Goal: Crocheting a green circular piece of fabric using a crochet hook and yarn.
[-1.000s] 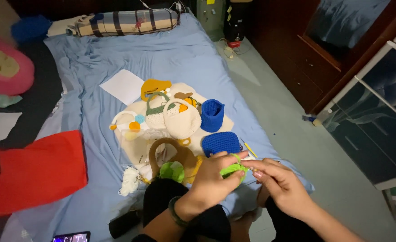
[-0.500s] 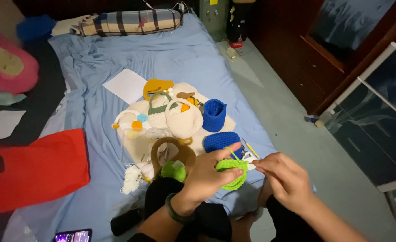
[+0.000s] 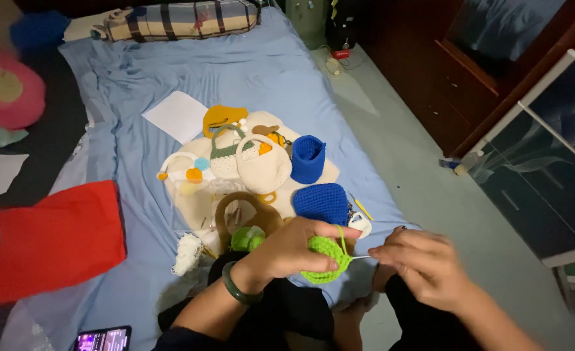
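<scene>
My left hand (image 3: 292, 249) grips a round green crochet piece (image 3: 325, 258), with a strand of green yarn looped over its index finger. My right hand (image 3: 424, 263) is closed on a thin crochet hook (image 3: 361, 257) whose tip meets the green piece. A ball of green yarn (image 3: 247, 239) lies just behind my left wrist. A green bangle sits on that wrist. Both hands hover over my lap at the front edge of a blue bedsheet (image 3: 248, 71).
Crocheted items lie on a cream cloth: a blue cup (image 3: 307, 158), a blue pouch (image 3: 321, 203), a cream bag (image 3: 263, 170), a brown handle (image 3: 238, 211). A white paper (image 3: 176, 116), a red bag (image 3: 47, 242) and a phone (image 3: 103, 338) are at the left. Dark cabinets (image 3: 547, 162) stand right.
My hands shifted slightly downward and rightward in the view, still working the green piece. The right hand is blurred from motion.
</scene>
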